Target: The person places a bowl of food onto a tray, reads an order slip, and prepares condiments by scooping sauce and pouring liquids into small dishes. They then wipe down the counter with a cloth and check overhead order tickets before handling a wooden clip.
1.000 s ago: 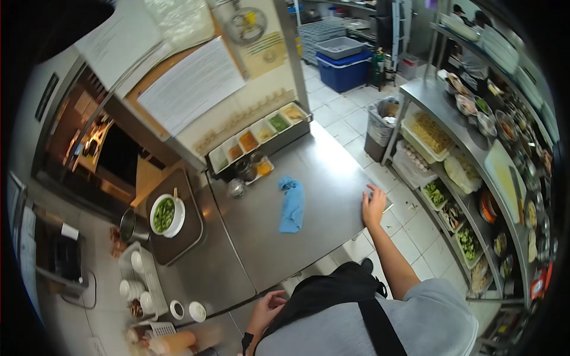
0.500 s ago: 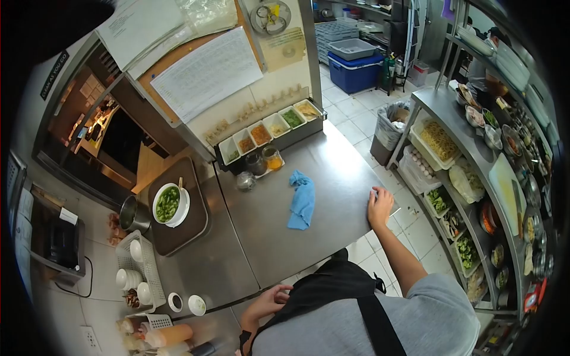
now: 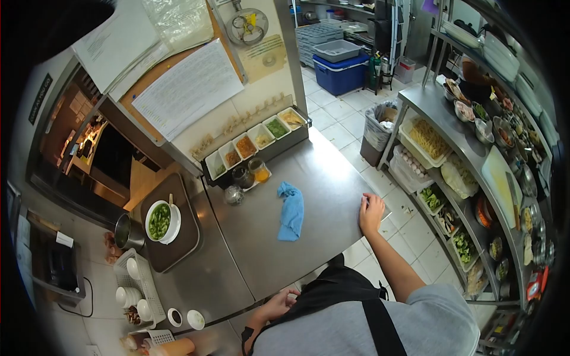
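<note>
My right hand (image 3: 371, 215) rests on the right-hand corner of the steel counter (image 3: 261, 249), fingers apart and holding nothing. Close to the black apron (image 3: 323, 291) at my waist is my left hand (image 3: 280, 305), its fingers loosely bent and nothing visible in them. A crumpled blue cloth (image 3: 291, 212) lies on the counter, apart from both hands. On a brown tray (image 3: 189, 237) to the left stands a white bowl (image 3: 172, 231) of chopped greens in liquid, with a utensil handle sticking up from it.
Along the wall runs a topping rack (image 3: 255, 154) with several white containers, and small jars (image 3: 259, 171) stand before it. A white basket (image 3: 155, 296) of cups is at the left. Shelves (image 3: 439, 110) of food line the right side, beside a lined bin (image 3: 375, 133).
The view has shifted slightly, so the counter and its things appear lower and further left. My right hand stays at the counter corner; my left hand stays by the apron.
</note>
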The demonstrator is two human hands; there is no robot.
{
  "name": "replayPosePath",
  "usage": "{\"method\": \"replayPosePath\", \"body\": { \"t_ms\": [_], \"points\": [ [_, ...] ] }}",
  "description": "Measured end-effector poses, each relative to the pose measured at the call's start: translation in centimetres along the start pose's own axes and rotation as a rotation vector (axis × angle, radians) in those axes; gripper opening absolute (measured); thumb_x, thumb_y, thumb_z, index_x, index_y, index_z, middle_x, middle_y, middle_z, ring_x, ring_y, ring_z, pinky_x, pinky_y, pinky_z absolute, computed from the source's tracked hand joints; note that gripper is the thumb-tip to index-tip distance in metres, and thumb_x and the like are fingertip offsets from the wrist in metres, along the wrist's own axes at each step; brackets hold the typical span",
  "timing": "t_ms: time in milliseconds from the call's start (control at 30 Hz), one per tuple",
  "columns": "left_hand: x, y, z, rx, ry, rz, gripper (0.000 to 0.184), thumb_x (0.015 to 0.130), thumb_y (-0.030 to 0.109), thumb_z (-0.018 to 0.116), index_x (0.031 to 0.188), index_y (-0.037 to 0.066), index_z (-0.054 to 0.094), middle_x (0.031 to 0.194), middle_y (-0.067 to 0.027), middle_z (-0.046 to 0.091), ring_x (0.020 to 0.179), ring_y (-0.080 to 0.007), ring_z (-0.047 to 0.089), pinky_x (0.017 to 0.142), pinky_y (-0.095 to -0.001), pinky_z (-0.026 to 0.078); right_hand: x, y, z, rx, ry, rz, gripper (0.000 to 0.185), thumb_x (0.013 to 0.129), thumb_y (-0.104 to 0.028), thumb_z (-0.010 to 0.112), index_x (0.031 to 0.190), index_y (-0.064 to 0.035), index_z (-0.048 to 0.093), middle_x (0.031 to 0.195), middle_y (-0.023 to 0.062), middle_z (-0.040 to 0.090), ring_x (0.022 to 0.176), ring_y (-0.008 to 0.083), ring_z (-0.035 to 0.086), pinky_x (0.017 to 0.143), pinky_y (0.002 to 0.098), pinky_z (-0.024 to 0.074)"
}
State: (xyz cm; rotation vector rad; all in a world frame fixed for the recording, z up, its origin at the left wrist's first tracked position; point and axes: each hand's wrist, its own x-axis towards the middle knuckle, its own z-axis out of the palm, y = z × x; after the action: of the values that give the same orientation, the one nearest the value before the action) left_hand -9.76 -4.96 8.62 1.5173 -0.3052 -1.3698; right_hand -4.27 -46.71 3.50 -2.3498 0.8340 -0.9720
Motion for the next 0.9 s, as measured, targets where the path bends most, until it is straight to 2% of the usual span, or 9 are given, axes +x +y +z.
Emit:
{"method": "replayPosePath", "body": {
  "t_ms": [133,200,267,400,533,667,733,833,900],
  "points": [
    [0.2,-2.8,0.0,0.041,0.184,0.002,0.047,0.081,0.007,0.073,0.118,0.007,0.044,0.092,-0.009,0.063,0.082,-0.0149,0.062,0.072,-0.0276,0.05,-0.1,-0.1,-0.2,0.003,-0.021,0.025,0.015,0.09,-0.017,0.058,0.102,-0.0081,0.062,0.098,0.0123,0.059,0.104,0.0309,0.051,0.099,0.044,0.035],
    [0.3,-3.2,0.0,-0.004,0.286,-0.082,0.044,0.081,0.007,0.072,0.115,0.008,0.044,0.087,-0.0089,0.063,0.078,-0.0153,0.063,0.07,-0.0272,0.05,-0.1,-0.1,-0.1,-0.006,-0.034,0.024,0.016,0.09,-0.017,0.058,0.102,-0.0082,0.062,0.098,0.0121,0.059,0.103,0.0305,0.052,0.099,0.0438,0.0351],
    [-0.1,-3.0,0.4,0.094,0.422,-0.144,0.04,0.081,0.006,0.07,0.111,0.009,0.044,0.082,-0.0081,0.063,0.074,-0.0157,0.063,0.068,-0.0272,0.05,0.0,-0.2,-0.3,-0.004,-0.036,0.021,0.016,0.09,-0.017,0.057,0.101,-0.0078,0.062,0.099,0.0124,0.06,0.102,0.0304,0.053,0.098,0.043,0.0358],
    [-2.9,2.1,4.4,0.452,0.654,-0.176,0.035,0.083,0.007,0.067,0.109,0.008,0.045,0.079,-0.0056,0.065,0.071,-0.0173,0.064,0.068,-0.0293,0.051,0.0,-0.2,-0.3,0.016,-0.016,0.022,0.015,0.088,-0.015,0.059,0.101,-0.0086,0.063,0.098,0.0115,0.059,0.102,0.03,0.052,0.099,0.0431,0.0354],
    [-3.7,1.9,3.4,0.303,0.597,-0.168,0.034,0.084,0.012,0.068,0.113,0.008,0.051,0.083,-0.0061,0.067,0.073,-0.0181,0.066,0.069,-0.0309,0.052,-0.2,-0.1,-0.2,0.01,-0.01,0.028,0.015,0.088,-0.014,0.059,0.101,-0.0089,0.063,0.098,0.0114,0.06,0.103,0.0299,0.052,0.099,0.0427,0.0357],
    [-6.0,2.8,2.0,0.314,0.462,-0.025,0.037,0.085,0.013,0.067,0.12,0.008,0.056,0.087,-0.0073,0.068,0.077,-0.0157,0.066,0.071,-0.0291,0.051,-0.1,0.0,0.0,0.001,0.0,0.023,0.015,0.088,-0.014,0.058,0.101,-0.0089,0.063,0.1,0.0115,0.061,0.104,0.03,0.053,0.099,0.0424,0.0361],
    [-6.9,4.3,2.0,0.361,0.475,0.078,0.038,0.087,0.012,0.066,0.123,0.009,0.056,0.087,-0.0071,0.068,0.079,-0.0144,0.065,0.072,-0.0282,0.051,-0.2,0.0,0.1,0.0,0.0,0.026,0.015,0.088,-0.013,0.058,0.101,-0.0089,0.063,0.1,0.0115,0.061,0.104,0.03,0.053,0.099,0.0423,0.0362],
    [-6.6,4.9,0.9,0.09,0.658,0.228,0.037,0.088,0.014,0.066,0.124,0.009,0.057,0.09,-0.0059,0.068,0.084,-0.0137,0.064,0.076,-0.0279,0.051,-0.2,0.3,0.0,0.008,0.002,0.034,0.013,0.087,-0.013,0.058,0.098,-0.0088,0.064,0.1,0.0113,0.061,0.104,0.03,0.053,0.099,0.0423,0.0362],
    [-6.5,5.9,1.3,0.159,0.751,0.226,0.037,0.089,0.016,0.066,0.124,0.009,0.057,0.093,-0.0053,0.068,0.087,-0.0129,0.063,0.078,-0.0277,0.05,-0.2,0.2,0.0,0.025,0.01,0.031,0.011,0.087,-0.013,0.058,0.096,-0.0087,0.065,0.098,0.0112,0.061,0.104,0.0301,0.053,0.099,0.0422,0.0363]
  ]
}}
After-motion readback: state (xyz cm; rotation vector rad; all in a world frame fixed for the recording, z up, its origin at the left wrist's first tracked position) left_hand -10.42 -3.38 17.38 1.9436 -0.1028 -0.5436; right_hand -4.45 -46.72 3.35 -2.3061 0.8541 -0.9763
